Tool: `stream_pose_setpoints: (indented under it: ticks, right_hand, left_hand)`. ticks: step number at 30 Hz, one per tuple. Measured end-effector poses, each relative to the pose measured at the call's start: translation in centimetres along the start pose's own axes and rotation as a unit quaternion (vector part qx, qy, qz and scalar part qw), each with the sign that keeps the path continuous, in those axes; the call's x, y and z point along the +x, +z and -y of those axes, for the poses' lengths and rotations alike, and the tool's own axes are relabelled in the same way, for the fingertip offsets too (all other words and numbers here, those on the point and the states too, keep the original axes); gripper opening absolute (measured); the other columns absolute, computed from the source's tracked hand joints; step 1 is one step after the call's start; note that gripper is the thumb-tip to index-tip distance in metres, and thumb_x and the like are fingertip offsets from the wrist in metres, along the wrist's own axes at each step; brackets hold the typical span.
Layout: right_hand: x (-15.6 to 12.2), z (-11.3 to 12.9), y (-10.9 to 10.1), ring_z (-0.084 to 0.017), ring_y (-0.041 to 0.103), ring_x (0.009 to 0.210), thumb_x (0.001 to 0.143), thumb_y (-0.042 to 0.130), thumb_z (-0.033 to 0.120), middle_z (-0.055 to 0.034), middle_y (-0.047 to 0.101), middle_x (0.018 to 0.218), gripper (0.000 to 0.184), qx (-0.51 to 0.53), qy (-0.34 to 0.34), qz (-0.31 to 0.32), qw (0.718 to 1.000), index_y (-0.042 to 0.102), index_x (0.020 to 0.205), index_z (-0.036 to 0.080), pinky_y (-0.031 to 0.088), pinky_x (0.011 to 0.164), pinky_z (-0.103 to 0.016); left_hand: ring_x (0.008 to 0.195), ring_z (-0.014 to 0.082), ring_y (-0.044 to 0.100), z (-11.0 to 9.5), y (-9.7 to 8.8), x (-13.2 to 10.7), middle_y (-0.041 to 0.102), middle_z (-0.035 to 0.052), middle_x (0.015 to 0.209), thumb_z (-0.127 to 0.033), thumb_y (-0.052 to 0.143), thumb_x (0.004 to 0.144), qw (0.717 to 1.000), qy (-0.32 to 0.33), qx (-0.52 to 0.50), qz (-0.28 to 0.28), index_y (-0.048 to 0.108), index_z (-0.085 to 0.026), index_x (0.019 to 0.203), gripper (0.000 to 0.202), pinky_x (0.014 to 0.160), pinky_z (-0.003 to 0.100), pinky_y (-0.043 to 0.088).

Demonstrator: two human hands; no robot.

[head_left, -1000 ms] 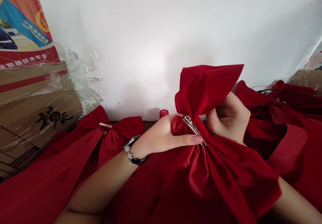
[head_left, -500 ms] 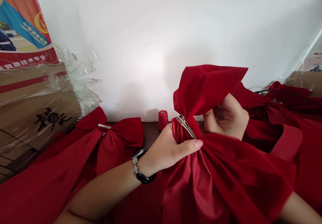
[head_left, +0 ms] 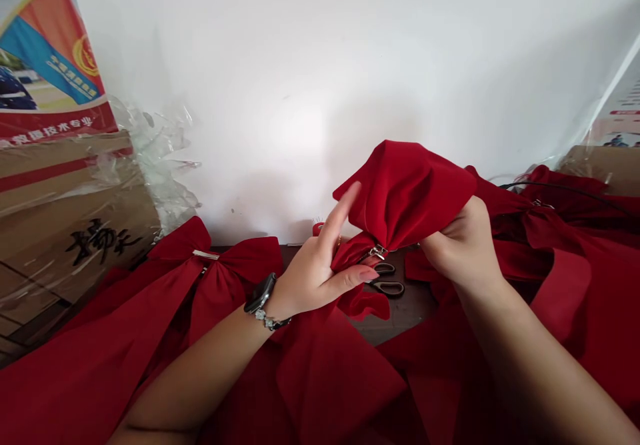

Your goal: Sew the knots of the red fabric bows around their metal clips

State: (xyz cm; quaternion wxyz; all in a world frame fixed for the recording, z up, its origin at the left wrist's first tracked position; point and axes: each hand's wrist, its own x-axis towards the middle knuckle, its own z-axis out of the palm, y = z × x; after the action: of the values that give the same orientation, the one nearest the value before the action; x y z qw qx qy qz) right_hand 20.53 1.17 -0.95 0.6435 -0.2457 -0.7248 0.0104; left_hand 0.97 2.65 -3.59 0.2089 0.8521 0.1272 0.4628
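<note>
My left hand (head_left: 320, 262) pinches the gathered centre of a red satin-like fabric bow (head_left: 407, 198), with its index finger pointing up beside the loop. My right hand (head_left: 465, 242) grips the loop's right side. A small metal hair-style clip (head_left: 377, 252) shows at the knot, mostly buried in the folds. Long bow tails (head_left: 330, 378) hang below my hands. Just under the knot, black-handled scissors (head_left: 387, 280) lie on the dark tabletop (head_left: 405, 312), partly hidden by fabric.
A red thread spool (head_left: 317, 229) stands behind my left hand. Another red bow (head_left: 220, 265) with a metal clip lies to the left, and more red bows (head_left: 555, 232) are heaped right. A plastic-wrapped cardboard box (head_left: 75, 232) and poster (head_left: 47, 45) stand left against a white wall (head_left: 300, 78).
The bow has been lifted and drawn away from its tails, and most of the clip has sunk into the folds. Scissors and tabletop now show below it. My left index finger has straightened upward.
</note>
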Motion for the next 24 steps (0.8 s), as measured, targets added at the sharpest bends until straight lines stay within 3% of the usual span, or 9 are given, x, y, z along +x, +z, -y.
stream_pose_setpoints:
  ticks: [3,6,10,15,18,21,24]
  right_hand:
    - [-0.1,0.2,0.2,-0.006,0.033,0.049,0.068,0.049,-0.001,0.006,0.042,0.053,0.022,0.036,-0.002,0.029,0.999,0.042,0.057,0.017,0.029,0.044,-0.018]
    - [0.0,0.8,0.3,-0.005,0.031,0.048,0.067,0.048,-0.002,0.0063,0.038,0.051,0.023,0.029,0.005,0.039,0.999,0.04,0.056,0.017,0.028,0.042,-0.017]
    - [-0.1,1.6,0.5,-0.009,0.04,0.055,0.064,0.047,0.0,0.004,0.049,0.06,0.018,0.013,0.059,0.039,0.997,0.048,0.064,0.018,0.037,0.049,-0.02]
    - [-0.3,1.8,0.7,-0.01,0.044,0.057,0.063,0.045,0.001,0.0033,0.056,0.065,0.018,0.036,0.137,0.023,0.99,0.049,0.066,0.019,0.043,0.054,-0.023]
    - [-0.1,1.7,0.6,-0.01,0.046,0.059,0.063,0.048,0.002,0.003,0.057,0.065,0.017,0.038,0.177,0.031,0.983,0.05,0.065,0.019,0.043,0.053,-0.023]
    - [0.1,1.4,0.4,-0.011,0.051,0.06,0.065,0.051,0.003,0.0017,0.061,0.067,0.016,0.047,0.225,0.052,0.972,0.056,0.067,0.018,0.044,0.052,-0.022]
    - [0.1,0.9,0.4,-0.011,0.054,0.055,0.068,0.048,0.003,0.0019,0.06,0.059,0.017,0.125,0.278,0.113,0.946,0.057,0.066,0.018,0.045,0.05,-0.022]
  left_hand:
    - [0.065,0.0143,0.063,0.0,-0.6,0.1,0.071,0.0008,0.086,-0.045,0.065,0.084,0.999,0.035,0.022,0.004,0.029,-0.028,0.143,0.071,0.062,0.025,0.051]
    - [0.069,0.0133,0.067,-0.1,-1.0,0.3,0.07,0.0018,0.095,-0.045,0.067,0.082,0.994,0.066,0.083,-0.01,0.044,-0.026,0.127,0.054,0.061,0.022,0.051]
    - [0.083,0.0142,0.068,-0.5,-1.4,0.7,0.069,0.0052,0.109,-0.042,0.065,0.084,0.99,0.076,0.116,0.031,0.044,-0.022,0.124,0.049,0.073,0.022,0.053]
    - [0.075,0.0149,0.065,-0.9,-1.8,0.7,0.068,0.0028,0.092,-0.046,0.067,0.081,0.987,0.03,0.146,0.054,0.054,-0.019,0.113,0.044,0.072,0.027,0.054]
    - [0.089,0.0198,0.063,-0.8,-1.8,0.6,0.062,0.0087,0.107,-0.052,0.064,0.081,0.975,0.016,0.215,0.052,0.054,-0.02,0.118,0.049,0.079,0.034,0.055]
    - [0.106,0.0228,0.055,-0.3,-1.8,0.6,0.046,0.0118,0.119,-0.052,0.06,0.083,0.962,0.076,0.261,0.019,0.06,-0.021,0.109,0.04,0.089,0.038,0.054]
    - [0.114,0.0248,0.048,0.1,-1.6,0.6,0.039,0.0105,0.116,-0.047,0.063,0.083,0.944,0.145,0.291,-0.062,0.063,-0.021,0.099,0.031,0.093,0.039,0.051]
